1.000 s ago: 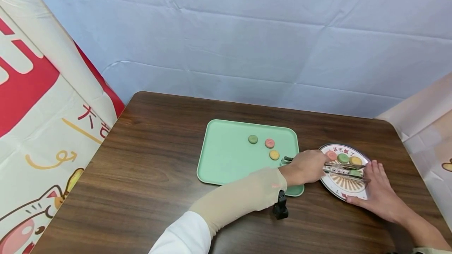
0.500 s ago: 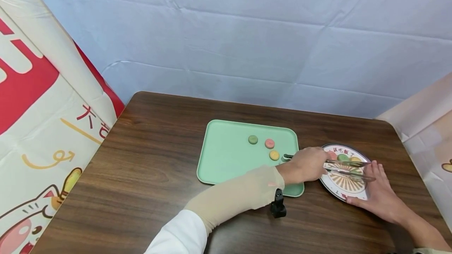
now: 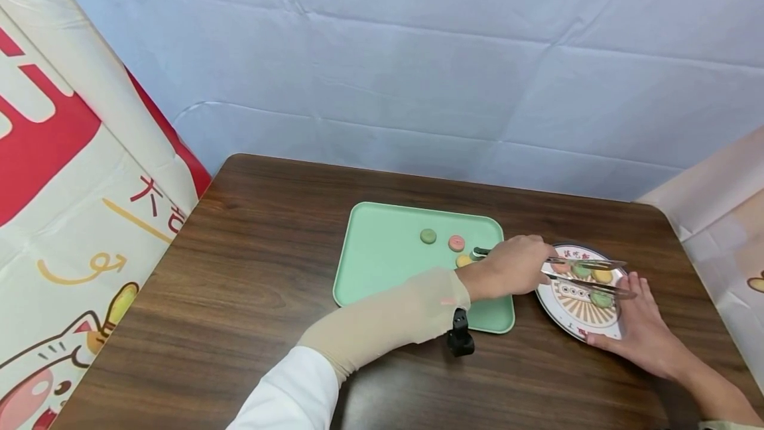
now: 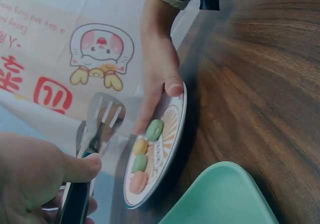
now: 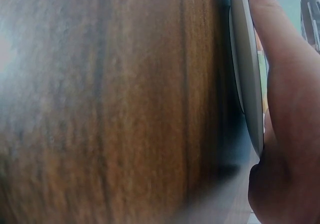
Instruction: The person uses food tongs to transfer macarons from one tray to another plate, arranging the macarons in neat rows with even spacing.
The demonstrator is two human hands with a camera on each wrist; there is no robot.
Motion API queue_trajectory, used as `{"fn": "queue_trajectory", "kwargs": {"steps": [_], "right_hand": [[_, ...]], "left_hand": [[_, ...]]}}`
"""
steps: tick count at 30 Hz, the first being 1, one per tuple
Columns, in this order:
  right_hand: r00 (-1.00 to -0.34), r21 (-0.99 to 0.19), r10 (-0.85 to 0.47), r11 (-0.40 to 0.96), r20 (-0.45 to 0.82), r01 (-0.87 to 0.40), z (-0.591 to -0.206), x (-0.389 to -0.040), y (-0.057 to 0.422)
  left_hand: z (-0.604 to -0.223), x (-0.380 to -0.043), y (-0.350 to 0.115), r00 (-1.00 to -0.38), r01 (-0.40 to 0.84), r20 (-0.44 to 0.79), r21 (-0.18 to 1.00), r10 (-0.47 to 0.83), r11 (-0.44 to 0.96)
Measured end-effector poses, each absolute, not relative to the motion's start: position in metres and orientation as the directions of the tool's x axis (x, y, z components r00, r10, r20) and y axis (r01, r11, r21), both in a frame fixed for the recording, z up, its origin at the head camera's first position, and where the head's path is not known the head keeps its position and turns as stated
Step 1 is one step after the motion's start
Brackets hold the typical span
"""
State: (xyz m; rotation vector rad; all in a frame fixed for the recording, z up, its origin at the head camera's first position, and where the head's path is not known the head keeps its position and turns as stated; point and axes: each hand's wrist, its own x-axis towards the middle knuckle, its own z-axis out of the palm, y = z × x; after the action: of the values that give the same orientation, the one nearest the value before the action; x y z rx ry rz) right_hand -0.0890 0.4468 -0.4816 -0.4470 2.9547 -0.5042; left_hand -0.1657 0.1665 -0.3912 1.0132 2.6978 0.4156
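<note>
My left hand [image 3: 518, 265] grips a pair of metal serving tongs [image 4: 95, 129] with dark handles. Their arms stand apart over the round plate [image 3: 552, 304], with nothing between the tips in the left wrist view. Pink, yellow and green macarons lie on the plate; one green macaron [image 3: 601, 298] sits apart from the row, towards the right hand. My right hand [image 3: 647, 327] rests at the plate's right rim, fingers extended and thumb [image 5: 267, 14] over the edge. In the left wrist view, the row's pink macaron [image 4: 138, 182] is farthest from the right hand.
A mint-green tray [image 3: 382, 257] lies left of the plate. On it are a green macaron [image 3: 428, 236], a pink macaron [image 3: 456, 243] and a yellow macaron [image 3: 463, 261], the last partly hidden by the left hand. Fabric hangings [image 3: 382, 85] stand behind the wooden table [image 3: 268, 271].
The tongs spread and rose off the green macaron, which stays on the plate. My left hand has shifted slightly back towards the far side; the right hand has stayed put.
</note>
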Motion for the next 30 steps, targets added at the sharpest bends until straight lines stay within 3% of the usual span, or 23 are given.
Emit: {"fn": "queue_trajectory", "kwargs": {"steps": [30], "right_hand": [[-0.952, -0.293, -0.306, 0.913, -0.029, -0.285, -0.478, -0.089, 0.445]], "left_hand": [[-0.366, -0.178, 0.121, -0.743, 0.582, -0.091, 0.402, 0.663, 0.707]]}}
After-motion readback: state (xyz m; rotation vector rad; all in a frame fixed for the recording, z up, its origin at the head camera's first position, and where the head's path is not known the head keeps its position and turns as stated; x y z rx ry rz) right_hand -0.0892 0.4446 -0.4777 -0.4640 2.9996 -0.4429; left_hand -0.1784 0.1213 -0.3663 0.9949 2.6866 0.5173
